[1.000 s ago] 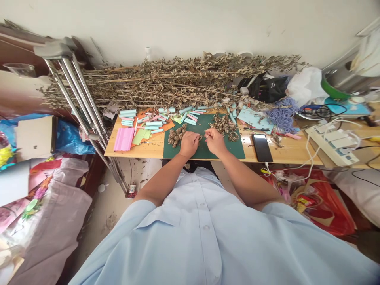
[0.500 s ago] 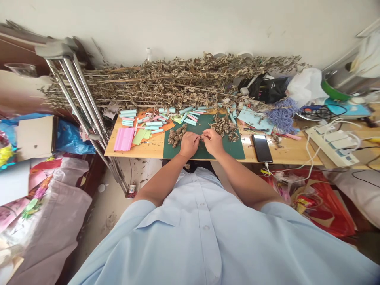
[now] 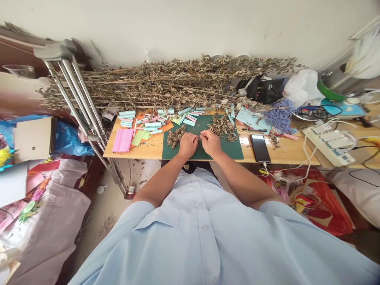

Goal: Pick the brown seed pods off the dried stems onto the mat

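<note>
Over the green cutting mat (image 3: 175,153), my left hand (image 3: 189,145) and my right hand (image 3: 210,141) face each other, close together. The fingers of both are closed in a pinch. A small brownish bit seems to show between the fingertips, too small to name. Left of my left hand lies a pile of brown, crumpled balls (image 3: 175,135), apparently rolled dry leaves. Just beyond my right hand is a heap of loose dried leaves (image 3: 222,127). Small rolls of blue paper (image 3: 189,122) lie at the mat's far edge.
Long dried plant stalks (image 3: 166,85) are stacked along the wall. A phone (image 3: 260,148) on a cable, a power strip (image 3: 329,144) and purple yarn (image 3: 279,116) lie to the right. Pink paper (image 3: 122,140) is on the left, near metal crutches (image 3: 80,91).
My hands stay over the mat, still pinching; the gap between their fingertips looks slightly wider. The whole view has shifted a little to the left.
</note>
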Tool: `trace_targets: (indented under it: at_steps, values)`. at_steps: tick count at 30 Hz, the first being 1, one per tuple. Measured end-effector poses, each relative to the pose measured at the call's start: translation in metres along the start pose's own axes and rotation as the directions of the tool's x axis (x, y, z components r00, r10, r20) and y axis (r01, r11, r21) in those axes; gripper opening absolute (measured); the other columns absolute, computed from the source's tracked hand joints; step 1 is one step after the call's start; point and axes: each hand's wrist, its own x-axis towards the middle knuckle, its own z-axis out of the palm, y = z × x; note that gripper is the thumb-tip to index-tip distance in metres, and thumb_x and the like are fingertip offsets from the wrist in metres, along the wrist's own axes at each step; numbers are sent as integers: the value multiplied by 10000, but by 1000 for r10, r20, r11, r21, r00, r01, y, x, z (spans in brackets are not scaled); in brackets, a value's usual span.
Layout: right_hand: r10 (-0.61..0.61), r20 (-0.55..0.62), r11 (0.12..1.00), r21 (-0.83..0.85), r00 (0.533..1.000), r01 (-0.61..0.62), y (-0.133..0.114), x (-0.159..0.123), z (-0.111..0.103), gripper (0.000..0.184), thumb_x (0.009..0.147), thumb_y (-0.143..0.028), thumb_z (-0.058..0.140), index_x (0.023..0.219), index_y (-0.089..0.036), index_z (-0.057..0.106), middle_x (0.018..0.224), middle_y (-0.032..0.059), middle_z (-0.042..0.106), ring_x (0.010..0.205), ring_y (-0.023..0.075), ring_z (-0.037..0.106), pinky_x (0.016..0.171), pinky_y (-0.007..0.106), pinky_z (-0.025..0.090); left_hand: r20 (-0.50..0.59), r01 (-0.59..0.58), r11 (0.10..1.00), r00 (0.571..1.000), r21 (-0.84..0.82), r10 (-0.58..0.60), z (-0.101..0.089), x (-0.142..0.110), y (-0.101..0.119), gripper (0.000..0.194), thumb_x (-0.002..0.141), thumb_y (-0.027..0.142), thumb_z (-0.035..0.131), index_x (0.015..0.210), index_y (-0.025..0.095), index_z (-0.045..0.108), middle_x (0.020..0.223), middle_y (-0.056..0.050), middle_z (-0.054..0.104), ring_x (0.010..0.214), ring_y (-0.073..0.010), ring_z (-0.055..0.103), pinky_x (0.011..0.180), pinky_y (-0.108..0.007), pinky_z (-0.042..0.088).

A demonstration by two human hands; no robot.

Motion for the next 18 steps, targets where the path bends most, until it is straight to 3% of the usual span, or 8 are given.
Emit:
trace_targets:
  at_steps: [18]
  values:
    - [-71, 77, 972, -219, 995, 86, -1, 8, 6, 295, 961, -160, 433, 1148, -204, 657, 1083, 95, 756, 1029, 256, 711, 932, 374, 530, -30, -36, 999, 999, -12, 36, 4, -1, -7, 230, 979, 243, 510, 966, 187, 733, 944, -98, 714, 969, -246, 604, 923, -421, 496]
